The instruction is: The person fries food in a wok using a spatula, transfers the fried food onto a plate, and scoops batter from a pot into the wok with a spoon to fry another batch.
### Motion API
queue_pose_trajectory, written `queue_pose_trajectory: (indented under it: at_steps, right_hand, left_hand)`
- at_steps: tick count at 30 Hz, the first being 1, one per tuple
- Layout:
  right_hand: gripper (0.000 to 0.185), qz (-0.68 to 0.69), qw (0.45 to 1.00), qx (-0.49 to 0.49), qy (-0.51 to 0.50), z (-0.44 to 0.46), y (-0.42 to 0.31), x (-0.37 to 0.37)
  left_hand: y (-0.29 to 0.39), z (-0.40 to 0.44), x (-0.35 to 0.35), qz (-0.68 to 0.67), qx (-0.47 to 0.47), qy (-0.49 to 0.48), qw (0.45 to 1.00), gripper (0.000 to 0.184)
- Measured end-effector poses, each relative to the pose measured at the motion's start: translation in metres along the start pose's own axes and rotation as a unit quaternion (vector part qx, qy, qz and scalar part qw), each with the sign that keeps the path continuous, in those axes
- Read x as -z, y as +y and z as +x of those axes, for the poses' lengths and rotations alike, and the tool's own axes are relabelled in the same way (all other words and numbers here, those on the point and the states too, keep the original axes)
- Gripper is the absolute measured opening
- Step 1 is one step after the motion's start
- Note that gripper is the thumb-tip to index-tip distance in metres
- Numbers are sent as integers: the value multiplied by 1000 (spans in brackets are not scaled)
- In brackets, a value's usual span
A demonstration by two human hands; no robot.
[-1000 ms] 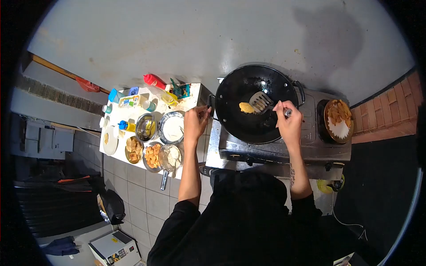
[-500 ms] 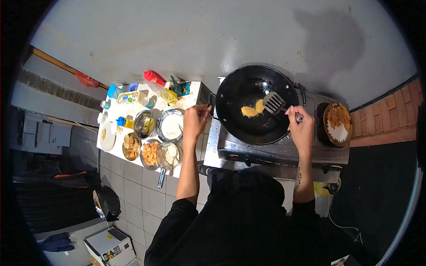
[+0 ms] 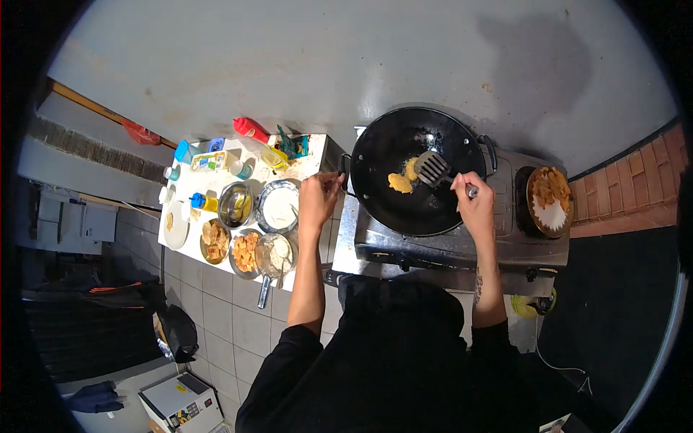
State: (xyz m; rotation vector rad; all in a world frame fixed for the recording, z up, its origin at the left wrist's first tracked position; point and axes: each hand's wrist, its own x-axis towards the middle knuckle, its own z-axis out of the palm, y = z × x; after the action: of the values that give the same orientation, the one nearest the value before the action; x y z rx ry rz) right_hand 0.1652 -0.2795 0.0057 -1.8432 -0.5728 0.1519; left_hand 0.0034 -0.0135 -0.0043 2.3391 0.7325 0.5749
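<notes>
A black wok (image 3: 390, 209) sits on the stove, with two golden, battered pieces (image 3: 400, 182) near its middle. My right hand (image 3: 475, 200) is closed round the handle of a slotted spatula (image 3: 434, 169). Its slotted blade lies in the wok, against the right-hand piece and partly over it. My left hand (image 3: 322, 195) grips the wok's left side handle (image 3: 342, 173) with its fingertips. The wok's other side handle (image 3: 489, 154) is free.
Right of the wok, a plate (image 3: 570, 220) holds fried pieces on white paper. On the white table (image 3: 188, 254) at left stand a bowl of white batter (image 3: 279, 207), a bowl of orange-coated pieces (image 3: 246, 252), a sieve (image 3: 277, 254) and a red squeeze bottle (image 3: 250, 128). The metal stove (image 3: 375, 244) carries the wok.
My right hand and the spatula have moved left in the wok. The battered pieces have shifted slightly left with the blade. My left hand stays on the wok handle.
</notes>
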Motion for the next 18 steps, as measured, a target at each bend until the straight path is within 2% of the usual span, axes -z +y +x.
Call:
queue_pose_trajectory:
  at_steps: [4, 5, 6, 10, 11, 12, 13, 18]
  right_hand:
    - [24, -17, 999, 25, -15, -3, -1, 4]
    - [24, 9, 1000, -23, -11, -2, -4, 7]
    - [24, 8, 1000, -23, -12, -2, -4, 8]
    - [22, 42, 999, -14, -28, -3, 5, 6]
    - [21, 32, 999, 13, -29, -3, 5, 7]
    - [20, 23, 998, 42, -30, -2, 0, 7]
    - [18, 21, 999, 1, -38, -3, -11, 13]
    - [16, 5, 1000, 22, -12, -1, -34, 28]
  left_hand:
    - [1, 1, 2, 1, -11, 9, 1000, 24]
    - [-1, 1, 1, 1, -10, 10, 1000, 24]
    - [-4, 1, 1, -4, -3, 2, 1000, 24]
    - [-1, -1, 0, -13, 4, 6, 1000, 25]
    - [-2, 0, -1, -14, 4, 6, 1000, 25]
    - [-3, -1, -2, -15, 1, 8, 1000, 25]
    - [-4, -1, -2, -14, -2, 11, 1000, 25]
    - [-5, -1, -1, -7, -6, 6, 1000, 25]
